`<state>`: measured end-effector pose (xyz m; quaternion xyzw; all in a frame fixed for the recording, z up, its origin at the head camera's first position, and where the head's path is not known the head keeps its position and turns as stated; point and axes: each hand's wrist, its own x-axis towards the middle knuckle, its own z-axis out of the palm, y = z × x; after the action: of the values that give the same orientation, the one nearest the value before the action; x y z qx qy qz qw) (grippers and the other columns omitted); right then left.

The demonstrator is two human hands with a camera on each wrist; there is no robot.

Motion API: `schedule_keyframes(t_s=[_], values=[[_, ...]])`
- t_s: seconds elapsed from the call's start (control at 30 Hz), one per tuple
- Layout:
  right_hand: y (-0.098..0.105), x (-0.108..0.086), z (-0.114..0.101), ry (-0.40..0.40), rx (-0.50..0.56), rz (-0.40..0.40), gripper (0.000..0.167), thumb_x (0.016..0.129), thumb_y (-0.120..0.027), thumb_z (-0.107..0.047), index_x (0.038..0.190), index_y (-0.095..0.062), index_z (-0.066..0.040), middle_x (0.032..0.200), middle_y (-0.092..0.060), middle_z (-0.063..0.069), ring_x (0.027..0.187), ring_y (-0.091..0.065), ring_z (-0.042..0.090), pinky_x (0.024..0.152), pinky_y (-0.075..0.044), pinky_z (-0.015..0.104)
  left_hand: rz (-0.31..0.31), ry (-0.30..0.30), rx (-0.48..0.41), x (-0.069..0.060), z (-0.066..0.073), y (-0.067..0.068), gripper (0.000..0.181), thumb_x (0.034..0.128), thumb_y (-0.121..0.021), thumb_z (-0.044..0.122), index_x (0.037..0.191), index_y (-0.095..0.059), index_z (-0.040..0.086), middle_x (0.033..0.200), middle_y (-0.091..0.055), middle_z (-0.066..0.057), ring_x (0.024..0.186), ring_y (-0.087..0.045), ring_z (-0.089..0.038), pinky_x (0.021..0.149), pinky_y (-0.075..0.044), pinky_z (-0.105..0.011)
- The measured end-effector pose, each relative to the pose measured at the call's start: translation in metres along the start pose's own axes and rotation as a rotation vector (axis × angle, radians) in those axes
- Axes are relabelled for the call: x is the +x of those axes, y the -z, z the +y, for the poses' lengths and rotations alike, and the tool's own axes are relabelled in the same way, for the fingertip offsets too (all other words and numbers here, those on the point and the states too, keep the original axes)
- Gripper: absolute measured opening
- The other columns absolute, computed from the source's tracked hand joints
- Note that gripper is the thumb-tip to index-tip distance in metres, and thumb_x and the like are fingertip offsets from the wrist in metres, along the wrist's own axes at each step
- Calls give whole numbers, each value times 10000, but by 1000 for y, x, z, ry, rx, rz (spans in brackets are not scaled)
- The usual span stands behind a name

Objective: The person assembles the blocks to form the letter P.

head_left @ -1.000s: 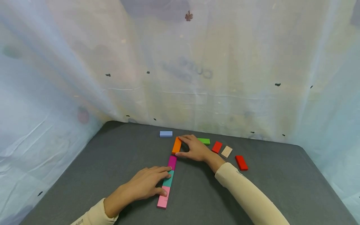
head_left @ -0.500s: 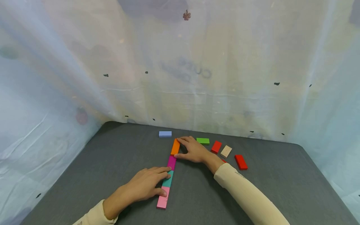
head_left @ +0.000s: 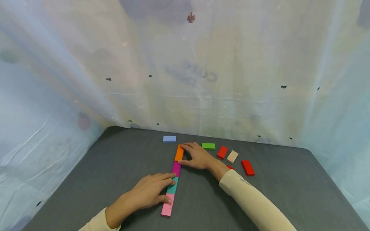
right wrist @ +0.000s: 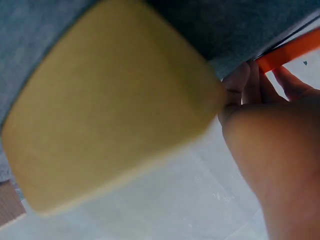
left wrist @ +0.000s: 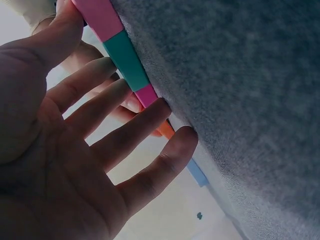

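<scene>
In the head view, a row of flat coloured blocks runs away from the person: a pink block, a teal block, a magenta block and an orange block. The left hand lies over the row from the left, thumb on the pink block, fingertips at the teal and magenta blocks. Its fingers look spread and fairly straight in the left wrist view. Thumb and finger of the right hand hold the orange block near its two ends, at its right side. The orange block meets the magenta one end to end.
Behind lie a light blue block and a green block. Rightward are red blocks, one partly hidden by the forearm, and a plain wood block. A blurred yellow shape fills much of the right wrist view.
The right hand has drawn the orange block slightly nearer, closing the gap to the magenta block. The left hand has stayed on the row.
</scene>
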<state>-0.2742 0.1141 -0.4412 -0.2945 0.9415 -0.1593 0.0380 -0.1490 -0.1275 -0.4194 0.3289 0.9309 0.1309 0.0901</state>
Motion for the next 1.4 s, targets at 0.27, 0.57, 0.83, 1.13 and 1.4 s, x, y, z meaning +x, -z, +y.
schedule_keyframes(t_s=[0.27,0.57,0.83,1.13,1.4], values=[[-1,1,-5,22,1,17,723,942,-556,-594,1519,-414,-180,1555,-430,63,1405,-413,275,1179,-343,486,8,33,-22,-2,1,0,564,818,-743,531,1295,-644,248,1504,-502,60,1332,-523,-241,1000,-468,-594],[-2,5,-9,18,0,16,715,946,-558,-584,1525,-405,-192,1561,-423,57,1416,-403,272,1192,-325,480,30,140,-119,-4,7,-2,544,770,-816,450,1243,-672,223,1501,-511,39,1362,-502,-276,1012,-360,-744],[-6,5,-7,12,4,6,715,948,-547,-585,1524,-404,-186,1564,-418,53,1420,-394,273,1199,-310,487,48,148,-144,-6,9,-5,564,756,-825,438,1253,-666,222,1497,-515,36,1360,-507,-279,998,-355,-761],[-5,3,-4,5,14,12,715,942,-552,-590,1518,-412,-191,1559,-426,53,1409,-405,268,1191,-322,480,34,160,-147,-3,8,-5,579,755,-823,451,1267,-661,236,1503,-507,45,1367,-496,-286,995,-333,-781],[-3,2,-1,1,16,26,713,937,-561,-587,1514,-419,-192,1549,-440,52,1395,-420,267,1185,-333,480,28,154,-141,2,10,-4,546,764,-824,438,1248,-664,241,1500,-509,44,1365,-499,-277,1005,-333,-775]])
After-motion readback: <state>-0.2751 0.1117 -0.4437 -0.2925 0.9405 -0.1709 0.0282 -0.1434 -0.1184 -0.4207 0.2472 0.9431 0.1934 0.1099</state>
